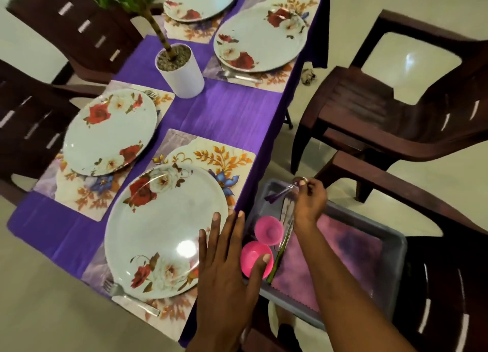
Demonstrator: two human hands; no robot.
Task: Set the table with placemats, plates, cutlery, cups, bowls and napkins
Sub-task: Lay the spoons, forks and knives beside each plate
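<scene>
Right hand (pixel 309 204) was over the grey tray (pixel 390 270) on the chair, fingers pinched on what looked like a spoon (pixel 286 190), blurred, so type uncertain. Left hand (pixel 227 267) was open, fingers spread flat, hovering at the worktop (pixel 232 111) edge beside the nearest plate (pixel 163 227).

Four placemats and plates were down, forks beside at least three of them. Pink bowls (pixel 268 230), remaining cutlery and the purple cloth (pixel 330 262) sat in the tray.

Risks:
- Pinch grip was thin; the spoon could slip and drop back into the tray or onto the floor.
- Nearest plate sat close to the worktop edge, so a knock from the left hand could shift it off.
- Tray rested on a chair seat and could tip if leaned on.
</scene>
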